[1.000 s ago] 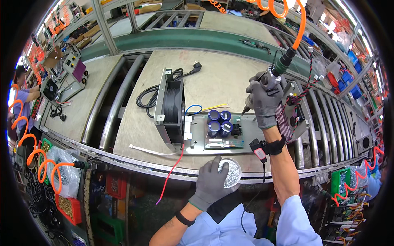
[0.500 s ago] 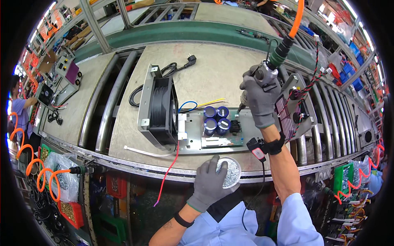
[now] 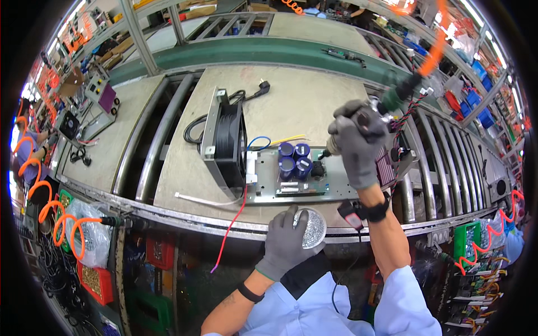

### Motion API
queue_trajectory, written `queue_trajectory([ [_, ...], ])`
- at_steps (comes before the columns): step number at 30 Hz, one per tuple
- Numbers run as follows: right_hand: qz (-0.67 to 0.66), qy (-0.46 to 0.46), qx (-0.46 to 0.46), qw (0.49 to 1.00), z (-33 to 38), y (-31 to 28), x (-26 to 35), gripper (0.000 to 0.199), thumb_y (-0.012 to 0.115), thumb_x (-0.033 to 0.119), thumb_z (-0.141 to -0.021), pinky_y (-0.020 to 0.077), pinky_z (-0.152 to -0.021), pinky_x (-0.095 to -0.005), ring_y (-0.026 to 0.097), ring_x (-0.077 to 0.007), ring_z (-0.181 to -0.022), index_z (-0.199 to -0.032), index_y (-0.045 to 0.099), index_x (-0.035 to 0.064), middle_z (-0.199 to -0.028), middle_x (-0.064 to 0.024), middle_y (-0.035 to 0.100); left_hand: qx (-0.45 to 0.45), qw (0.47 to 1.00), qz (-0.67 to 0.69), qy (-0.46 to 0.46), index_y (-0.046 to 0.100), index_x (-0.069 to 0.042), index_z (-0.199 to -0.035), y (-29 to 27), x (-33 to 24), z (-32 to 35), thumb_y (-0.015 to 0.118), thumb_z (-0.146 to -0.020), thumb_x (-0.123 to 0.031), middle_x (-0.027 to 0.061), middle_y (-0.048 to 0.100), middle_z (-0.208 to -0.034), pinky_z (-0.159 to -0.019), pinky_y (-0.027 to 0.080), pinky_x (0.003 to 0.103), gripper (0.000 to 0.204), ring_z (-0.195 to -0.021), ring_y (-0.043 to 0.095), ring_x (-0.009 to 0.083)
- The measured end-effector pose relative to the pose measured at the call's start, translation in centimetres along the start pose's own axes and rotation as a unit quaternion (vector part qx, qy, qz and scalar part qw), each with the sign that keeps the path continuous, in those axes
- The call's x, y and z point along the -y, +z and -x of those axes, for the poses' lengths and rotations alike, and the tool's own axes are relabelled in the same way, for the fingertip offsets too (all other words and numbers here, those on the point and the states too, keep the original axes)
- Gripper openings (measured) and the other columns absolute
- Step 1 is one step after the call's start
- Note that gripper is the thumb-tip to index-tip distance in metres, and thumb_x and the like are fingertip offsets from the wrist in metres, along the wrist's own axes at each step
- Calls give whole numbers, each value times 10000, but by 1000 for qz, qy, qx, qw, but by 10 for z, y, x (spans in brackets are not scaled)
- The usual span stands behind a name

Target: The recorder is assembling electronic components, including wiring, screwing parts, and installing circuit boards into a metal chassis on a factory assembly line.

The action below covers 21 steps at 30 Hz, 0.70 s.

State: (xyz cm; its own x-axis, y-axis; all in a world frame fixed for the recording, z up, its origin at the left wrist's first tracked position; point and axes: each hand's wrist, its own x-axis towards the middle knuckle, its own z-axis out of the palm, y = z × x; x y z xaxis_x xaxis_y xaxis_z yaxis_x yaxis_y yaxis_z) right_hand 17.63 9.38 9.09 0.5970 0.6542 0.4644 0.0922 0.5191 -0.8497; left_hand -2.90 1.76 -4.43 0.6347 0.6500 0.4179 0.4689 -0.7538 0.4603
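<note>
Head view: circuit board lies left of right hand, wrapped around pneumatic screwdriver, and beyond left hand, clasping parts bowl.

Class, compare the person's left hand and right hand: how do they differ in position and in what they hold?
The left hand holds a round bowl of small silvery parts; the right hand grips a power tool.
The left hand is by the work surface's near edge; the right hand is farther out, above the surface.
Both wear grey gloves.
</note>
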Motion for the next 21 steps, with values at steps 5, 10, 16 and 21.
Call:
queue_trajectory([
  [5, 21, 66, 121, 990, 74, -11, 23, 363, 651, -15, -862, 548, -547, -293, 645, -169, -797, -1189, 508, 51, -1023, -142, 621, -26, 1000, 8, 17, 642, -83, -1294, 4, 3, 4, 898, -678, -507, 244, 562, -1391, -952, 507, 524, 790, -1161, 586, 416],
  [10, 18, 94, 113, 989, 105, -11, 10, 279, 670, -79, -834, 567, -687, -292, 676, -131, -825, -1090, 606, 14, -950, -90, 687, -43, 999, 12, 28, 667, -94, -1281, 6, 5, 4, 890, -690, -522, 235, 559, -1391, -945, 513, 517, 762, -1136, 590, 412],
  [16, 82, 45, 144, 985, 109, -17, 7, 383, 615, -74, -856, 557, -631, -303, 647, -154, -818, -1208, 525, 48, -1035, -121, 631, -14, 1000, 1, 7, 690, -98, -1277, -1, 0, 0, 881, -699, -546, 239, 562, -1368, -952, 505, 525, 755, -1139, 587, 418],
  [21, 7, 90, 63, 994, 113, -19, 7, 291, 684, -88, -818, 574, -788, -314, 684, -137, -877, -1091, 646, 6, -955, -71, 704, 31, 999, -6, -11, 698, -115, -1265, -3, -3, -4, 870, -703, -569, 246, 562, -1356, -956, 489, 532, 743, -1164, 571, 420],
])
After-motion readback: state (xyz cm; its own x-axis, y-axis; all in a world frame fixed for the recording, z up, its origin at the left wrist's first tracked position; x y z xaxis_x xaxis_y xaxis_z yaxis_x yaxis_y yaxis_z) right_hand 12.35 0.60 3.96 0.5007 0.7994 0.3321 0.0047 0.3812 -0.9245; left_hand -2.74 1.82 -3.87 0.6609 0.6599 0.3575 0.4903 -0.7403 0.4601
